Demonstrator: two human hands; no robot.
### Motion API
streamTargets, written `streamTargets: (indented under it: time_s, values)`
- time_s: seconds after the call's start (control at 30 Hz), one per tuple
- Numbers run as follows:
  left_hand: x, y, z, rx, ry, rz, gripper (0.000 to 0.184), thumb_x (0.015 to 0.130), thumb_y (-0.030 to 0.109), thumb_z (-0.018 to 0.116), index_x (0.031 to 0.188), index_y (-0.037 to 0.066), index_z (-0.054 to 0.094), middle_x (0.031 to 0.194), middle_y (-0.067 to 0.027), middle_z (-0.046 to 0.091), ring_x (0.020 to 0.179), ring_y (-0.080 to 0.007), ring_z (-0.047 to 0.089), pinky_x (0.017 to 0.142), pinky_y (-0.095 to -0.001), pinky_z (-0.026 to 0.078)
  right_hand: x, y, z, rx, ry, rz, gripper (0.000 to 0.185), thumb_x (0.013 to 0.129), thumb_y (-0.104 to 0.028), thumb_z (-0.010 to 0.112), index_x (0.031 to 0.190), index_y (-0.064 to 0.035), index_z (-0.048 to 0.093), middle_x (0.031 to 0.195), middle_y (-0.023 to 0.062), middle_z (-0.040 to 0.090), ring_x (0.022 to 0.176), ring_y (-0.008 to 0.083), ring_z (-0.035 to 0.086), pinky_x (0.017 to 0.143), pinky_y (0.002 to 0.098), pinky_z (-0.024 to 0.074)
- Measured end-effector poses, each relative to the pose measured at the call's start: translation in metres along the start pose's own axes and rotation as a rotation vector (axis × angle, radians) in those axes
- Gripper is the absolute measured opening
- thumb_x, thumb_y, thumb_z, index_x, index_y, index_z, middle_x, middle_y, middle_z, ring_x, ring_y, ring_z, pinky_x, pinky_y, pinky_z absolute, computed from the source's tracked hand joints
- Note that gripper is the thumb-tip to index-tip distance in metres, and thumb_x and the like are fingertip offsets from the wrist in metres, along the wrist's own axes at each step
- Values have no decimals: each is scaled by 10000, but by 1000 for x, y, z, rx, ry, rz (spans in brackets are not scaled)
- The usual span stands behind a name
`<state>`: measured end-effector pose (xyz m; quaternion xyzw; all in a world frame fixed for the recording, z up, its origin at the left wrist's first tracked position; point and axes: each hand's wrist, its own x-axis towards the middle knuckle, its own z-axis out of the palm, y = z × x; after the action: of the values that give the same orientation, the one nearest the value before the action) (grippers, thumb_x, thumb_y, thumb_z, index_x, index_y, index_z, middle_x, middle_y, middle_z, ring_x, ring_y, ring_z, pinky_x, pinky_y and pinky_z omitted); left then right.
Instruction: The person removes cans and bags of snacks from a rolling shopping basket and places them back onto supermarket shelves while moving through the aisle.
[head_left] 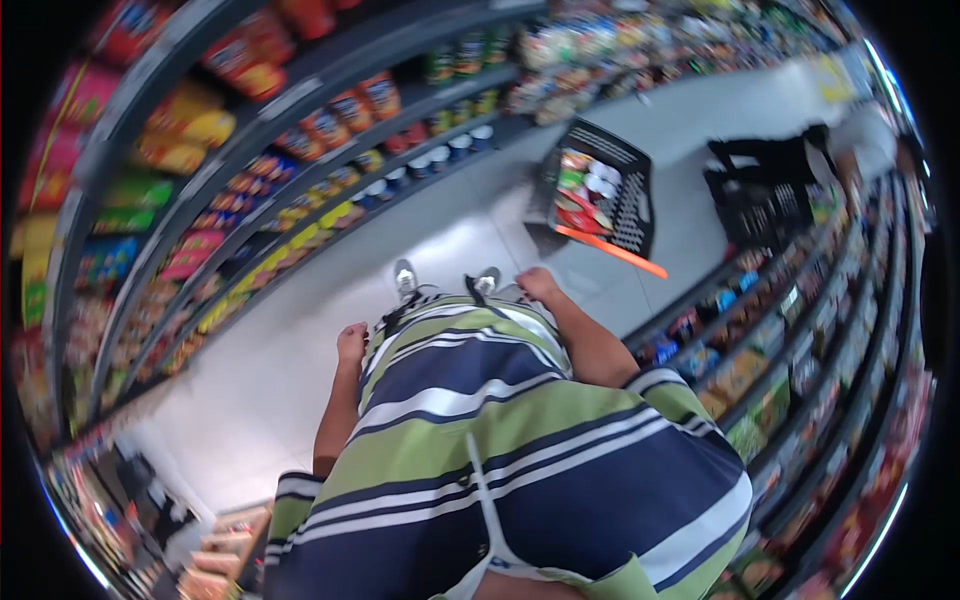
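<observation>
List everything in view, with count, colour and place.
Floor: one, pale grey, between the shelves
Basket: one, black, orange handle, on the floor ahead
Goods: several, mostly red and white, inside it
Dark container: one, black, ahead right
Another person: one, pale top, far right
Shelves: many, dark grey, both sides
Packets: uncountable, multicoloured, on them
Stand: one, tan, behind left
Shirt: one, navy, green, white, on wearer
Shoes: two, greyish, wearer's feet
Left hand, right hand: one each, bare, wearer's sides

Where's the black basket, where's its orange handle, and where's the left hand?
Black basket (633,212): head view, on its side wall with the holes.
Orange handle (611,250): head view, middle of the bar.
Left hand (352,342): head view, middle of the hand.
</observation>
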<state>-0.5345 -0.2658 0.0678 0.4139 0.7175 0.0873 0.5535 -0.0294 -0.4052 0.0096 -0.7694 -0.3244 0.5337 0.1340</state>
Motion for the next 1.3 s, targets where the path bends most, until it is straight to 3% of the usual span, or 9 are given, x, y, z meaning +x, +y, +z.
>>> streamTargets:
  time_s: [0.07, 0.17, 0.33, 0.53, 0.67, 0.8, 1.07, 1.17, 1.3]
  values:
    - [28, -18, 27, 13, -143, 278, 222, 968, 217, 684, 1028, 19, 764, 887, -45, 738, 810, -120, 660, 784, -274, 521, -25, -20, -12, 223, 51, 184, 269, 887, -282, 698, 893, -17, 744, 752, 74, 693, 579, 167, 642, 524, 341, 535]
    - [24, 3, 43, 234, -138, 263, 232, 965, 198, 685, 1063, 3, 765, 920, -47, 753, 839, -124, 673, 814, -276, 527, -38, -1, -14, 335, 108, 216, 278, 896, -276, 711, 953, -6, 747, 761, 72, 696, 584, 169, 648, 532, 338, 542]
    - [8, 21, 43, 228, -161, 111, 215, 973, 226, 682, 1024, 22, 727, 847, -32, 675, 692, -141, 624, 595, -311, 521, -63, 61, -15, 434, 198, 281, 311, 887, -290, 737, 970, 9, 757, 756, 112, 715, 587, 204, 669, 568, 369, 561]
    - [70, -31, 60, 383, -202, 229, 206, 969, 235, 716, 996, 31, 721, 828, -35, 700, 720, -116, 635, 639, -298, 526, -128, 125, -26, 502, 286, 369, 327, 872, -276, 727, 902, 49, 745, 759, 145, 716, 599, 245, 684, 547, 394, 555]
    - [34, 39, 105, 431, -358, 199, 253, 935, 213, 738, 1013, -28, 740, 914, -61, 751, 797, -138, 657, 732, -322, 540, -138, 180, -11, 536, 252, 515, 347, 889, -283, 729, 1020, 38, 753, 818, 132, 727, 646, 219, 681, 569, 374, 552]
    - [58, 54, 123, 586, -397, 411, 311, 921, 276, 710, 1024, -15, 749, 869, -83, 755, 806, -132, 650, 717, -359, 520, -150, 171, -8, 515, 271, 504, 331, 883, -289, 731, 963, 31, 765, 859, 142, 748, 724, 258, 708, 656, 404, 567]
    - [122, 78, 148, 511, -430, 243, 310, 996, 331, 681, 1031, 37, 772, 828, -64, 748, 766, -120, 648, 719, -338, 526, -116, 164, 2, 359, 291, 387, 432, 824, -438, 740, 1033, -65, 802, 1039, 223, 765, 1023, 356, 729, 898, 410, 559]
    - [139, 88, 159, 259, -600, 225, 294, 991, 324, 692, 1018, 41, 767, 808, -59, 737, 769, -107, 646, 720, -333, 526, -108, 152, -15, 311, 387, 361, 399, 819, -401, 740, 1047, -79, 795, 1031, 222, 763, 971, 352, 740, 863, 416, 570]
    - [170, 102, 188, 466, -462, 250, 280, 976, 310, 706, 1016, 39, 762, 806, -64, 729, 758, -111, 647, 713, -343, 530, -117, 86, -74, 260, 702, 264, 288, 853, -308, 722, 1011, -75, 786, 956, 182, 764, 894, 372, 732, 806, 443, 575]
